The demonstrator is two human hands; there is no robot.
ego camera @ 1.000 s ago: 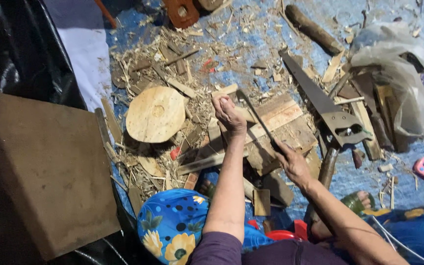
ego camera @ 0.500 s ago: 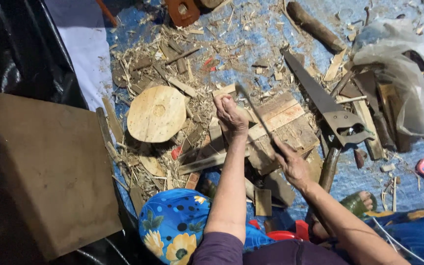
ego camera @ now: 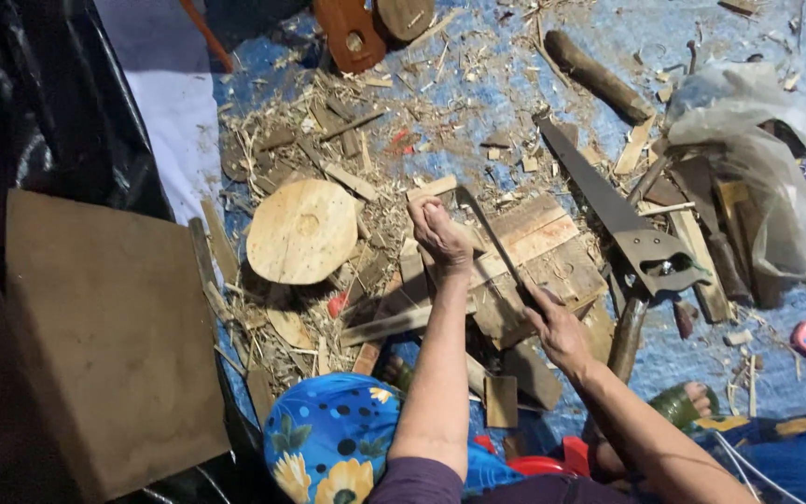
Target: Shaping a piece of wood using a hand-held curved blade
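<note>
Wood shavings litter a blue tarp. The left hand (ego camera: 438,233) pins a pale wood strip (ego camera: 433,189) on a plank block (ego camera: 534,266); the right hand (ego camera: 552,322), at four o'clock, grips a long blade (ego camera: 489,233). Short, controlled strokes away from the holding fingers seem safest. Since the earlier frame, both hands have barely shifted.

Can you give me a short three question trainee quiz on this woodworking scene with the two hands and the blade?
1. True or false: the right hand grips the long dark metal blade.
2. What does the left hand hold: A, pale wooden stick; B, a hammer?
3. Which side of the left hand has the round pale wooden disc?

Key: 1 true. 2 A. 3 The person's left; the grey handsaw lies to the right.
</note>
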